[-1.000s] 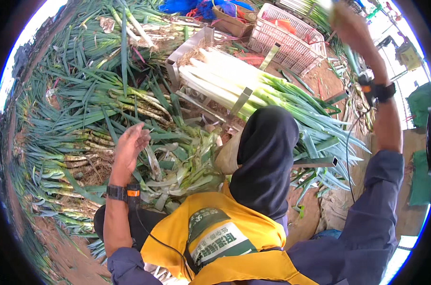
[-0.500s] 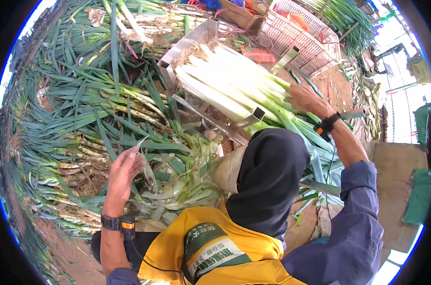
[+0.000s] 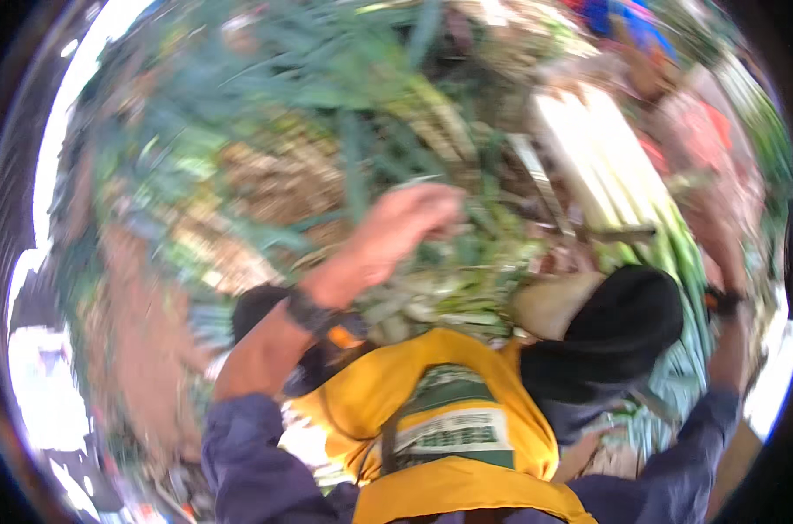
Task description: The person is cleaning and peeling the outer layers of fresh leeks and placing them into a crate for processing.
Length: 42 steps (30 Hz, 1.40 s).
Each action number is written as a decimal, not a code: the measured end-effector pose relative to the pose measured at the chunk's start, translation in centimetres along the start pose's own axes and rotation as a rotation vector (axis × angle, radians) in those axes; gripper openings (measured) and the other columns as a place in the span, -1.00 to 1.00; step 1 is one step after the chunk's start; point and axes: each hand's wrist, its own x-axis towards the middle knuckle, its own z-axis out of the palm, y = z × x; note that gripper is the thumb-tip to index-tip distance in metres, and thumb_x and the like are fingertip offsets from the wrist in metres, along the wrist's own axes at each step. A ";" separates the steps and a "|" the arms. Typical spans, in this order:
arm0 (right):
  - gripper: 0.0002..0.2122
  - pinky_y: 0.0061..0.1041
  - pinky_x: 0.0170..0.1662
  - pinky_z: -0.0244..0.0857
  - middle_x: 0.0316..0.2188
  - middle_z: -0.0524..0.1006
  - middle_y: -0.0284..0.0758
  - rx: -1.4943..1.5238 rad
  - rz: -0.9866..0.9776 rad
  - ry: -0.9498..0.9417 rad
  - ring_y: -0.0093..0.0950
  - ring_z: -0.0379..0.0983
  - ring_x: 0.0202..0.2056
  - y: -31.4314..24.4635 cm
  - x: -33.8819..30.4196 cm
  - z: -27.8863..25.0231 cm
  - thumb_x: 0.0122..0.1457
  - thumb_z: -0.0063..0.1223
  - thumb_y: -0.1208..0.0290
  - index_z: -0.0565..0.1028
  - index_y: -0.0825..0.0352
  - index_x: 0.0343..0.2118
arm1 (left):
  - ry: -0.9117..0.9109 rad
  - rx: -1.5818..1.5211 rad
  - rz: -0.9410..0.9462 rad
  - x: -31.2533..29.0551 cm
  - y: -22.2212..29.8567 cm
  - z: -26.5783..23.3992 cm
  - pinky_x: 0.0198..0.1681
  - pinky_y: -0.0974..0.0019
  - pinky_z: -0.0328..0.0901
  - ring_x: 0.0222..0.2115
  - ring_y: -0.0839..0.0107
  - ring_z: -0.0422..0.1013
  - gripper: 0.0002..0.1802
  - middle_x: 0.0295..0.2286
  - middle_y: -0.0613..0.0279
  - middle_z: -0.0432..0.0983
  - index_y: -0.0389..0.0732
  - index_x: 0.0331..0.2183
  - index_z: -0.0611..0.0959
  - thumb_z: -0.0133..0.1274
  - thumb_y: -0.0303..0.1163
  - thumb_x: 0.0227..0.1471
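The left hand (image 3: 418,214) is raised over the loose heap of stripped leaves (image 3: 449,297) on the ground, its fingers bent toward the right and blurred, so that I cannot tell whether they are pressed together or pinch anything. The right hand (image 3: 720,240) is out beside the right edge of the metal rack (image 3: 540,179), near the leafy part of the leeks; it is smeared by motion, and whether it is spread or gripping cannot be told. The cleaned leeks (image 3: 597,157) lie side by side in the rack, white ends toward its far edge, green leaves running out past its near edge and down by the bent knee (image 3: 628,327) in dark cloth. A short metal post at the rack's near left corner stands against the bundle. Beyond the rack's right edge is a pale crate (image 3: 698,144) with something orange-red in it, and farther right a second bundle of green stalks (image 3: 750,96). Uncleaned leeks (image 3: 283,179), brown roots showing, cover the ground beyond and to the left of the left hand, with bare brown soil (image 3: 138,332) along their left edge. A yellow apron (image 3: 449,354) covers the person's lap, below the leaf heap
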 end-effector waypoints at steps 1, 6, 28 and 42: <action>-0.70 -0.41 -0.13 0.41 -0.26 0.57 -0.32 0.384 0.009 0.124 -0.41 0.52 -0.15 2.4 -0.8 -1.2 0.26 0.00 0.41 0.49 0.33 0.04 | -0.064 -0.041 -0.003 0.3 0.3 0.9 -0.07 0.36 0.37 -0.19 0.47 0.46 -0.57 -0.18 0.22 0.55 -0.30 0.06 0.52 0.04 -0.23 0.26; -0.64 -0.68 -0.52 0.16 -0.53 0.40 -0.47 0.333 0.332 -0.031 -0.70 0.30 -0.58 -18.6 9.3 -10.3 0.31 0.00 0.05 0.48 0.31 -0.16 | -0.020 -0.131 0.013 -3.2 0.8 -0.5 -0.11 0.40 0.38 -0.25 0.50 0.45 -0.61 -0.24 0.25 0.56 -0.32 -0.01 0.54 0.07 -0.24 0.25; -0.60 -0.12 -0.10 0.36 -0.25 0.54 0.00 0.150 -0.407 -0.317 -0.02 0.49 -0.15 -56.8 30.1 35.3 0.06 0.17 0.19 0.52 0.46 -0.19 | 0.085 -0.324 0.106 -13.7 0.6 -7.7 -0.05 0.47 0.27 -0.16 0.60 0.37 -0.58 -0.23 0.33 0.48 -0.30 0.11 0.44 0.01 -0.35 0.29; -0.59 -0.18 -0.10 0.38 -0.26 0.56 0.05 0.378 -0.318 -0.536 -0.04 0.52 -0.19 -47.1 21.8 28.1 0.02 0.11 0.18 0.56 0.45 -0.19 | 0.150 -0.231 0.077 -10.7 0.6 -6.3 -0.24 0.48 0.31 -0.36 0.64 0.33 -0.67 -0.35 0.37 0.47 -0.34 -0.03 0.53 0.05 -0.35 0.25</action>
